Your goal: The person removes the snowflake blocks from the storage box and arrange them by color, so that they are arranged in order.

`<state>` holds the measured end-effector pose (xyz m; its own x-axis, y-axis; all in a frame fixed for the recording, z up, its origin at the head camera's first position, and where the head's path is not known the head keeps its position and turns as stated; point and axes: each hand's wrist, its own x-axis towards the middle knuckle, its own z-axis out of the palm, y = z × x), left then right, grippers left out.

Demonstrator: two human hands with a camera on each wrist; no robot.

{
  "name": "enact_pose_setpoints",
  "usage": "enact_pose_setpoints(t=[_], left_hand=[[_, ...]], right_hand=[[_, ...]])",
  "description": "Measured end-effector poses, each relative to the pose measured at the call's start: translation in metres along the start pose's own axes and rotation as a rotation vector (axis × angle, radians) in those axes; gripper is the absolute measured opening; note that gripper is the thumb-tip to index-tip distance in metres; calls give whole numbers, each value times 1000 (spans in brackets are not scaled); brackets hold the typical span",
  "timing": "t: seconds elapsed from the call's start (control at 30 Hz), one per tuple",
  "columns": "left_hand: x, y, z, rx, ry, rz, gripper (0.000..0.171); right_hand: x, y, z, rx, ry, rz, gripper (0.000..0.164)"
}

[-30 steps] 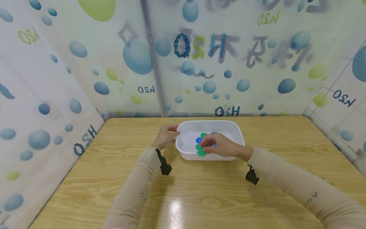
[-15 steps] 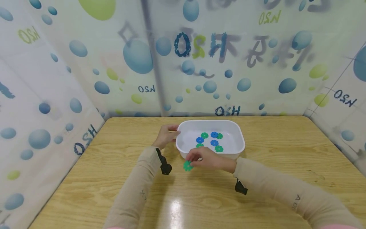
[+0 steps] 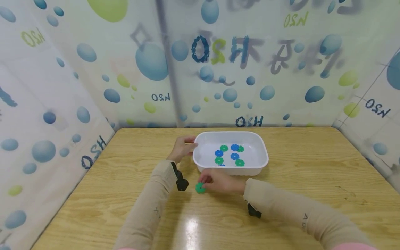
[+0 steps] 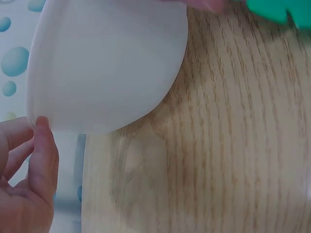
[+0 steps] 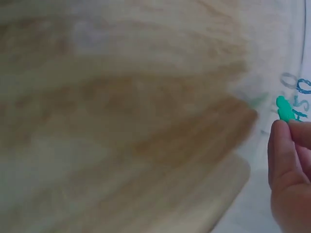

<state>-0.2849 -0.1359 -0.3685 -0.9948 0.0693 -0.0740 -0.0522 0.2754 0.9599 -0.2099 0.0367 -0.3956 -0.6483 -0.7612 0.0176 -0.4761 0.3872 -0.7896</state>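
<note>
In the head view my right hand (image 3: 218, 181) pinches a green flower-shaped plastic disc (image 3: 200, 188) just in front of the white basin (image 3: 232, 171). The right wrist view shows that disc (image 5: 284, 108) between thumb and fingers, seen nearly edge-on. At the basin's left end, my left hand (image 3: 182, 149) grips the rim; in the left wrist view thumb and finger of this hand (image 4: 31, 170) pinch the rim of the basin (image 4: 112, 68). Several green discs (image 3: 219, 160) and blue discs (image 3: 234, 156) lie on the basin floor. The front wall partly hides one blue disc (image 3: 221, 165).
All this stands on a wooden table (image 3: 140, 152), with the basin toward its back edge. Behind and at both sides hangs a curtain (image 3: 231, 80) printed with blue and green drops. A black wrist camera (image 3: 180, 181) sits on each sleeve.
My right hand has lifted the green disc out of the basin and moved it toward me and left, down to the front of the basin. My left hand has stayed at the rim.
</note>
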Motion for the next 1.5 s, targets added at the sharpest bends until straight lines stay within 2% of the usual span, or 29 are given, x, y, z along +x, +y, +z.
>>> enact_pose_setpoints(t=[0.23, 0.4, 0.63, 0.87, 1.03, 1.27, 1.5], left_hand=[[-1, -2, 0, -5, -2, 12, 36], [0, -2, -1, 3, 4, 1, 36], [0, -2, -1, 4, 3, -23, 35], [-2, 5, -3, -18, -14, -40, 36], [1, 3, -2, -18, -6, -32, 35], [0, 4, -1, -27, -15, -10, 34], [1, 0, -1, -18, -18, -11, 35]], right_hand=[[4, 5, 10, -101, 67, -70, 12], [5, 6, 13, -149, 77, -86, 12], [5, 4, 15, -134, 83, -32, 12], [8, 0, 12, -158, 63, -26, 14], [7, -1, 9, -152, 41, -26, 17], [4, -2, 2, -84, -13, -1, 22], [-5, -4, -2, -60, -9, 13, 19]])
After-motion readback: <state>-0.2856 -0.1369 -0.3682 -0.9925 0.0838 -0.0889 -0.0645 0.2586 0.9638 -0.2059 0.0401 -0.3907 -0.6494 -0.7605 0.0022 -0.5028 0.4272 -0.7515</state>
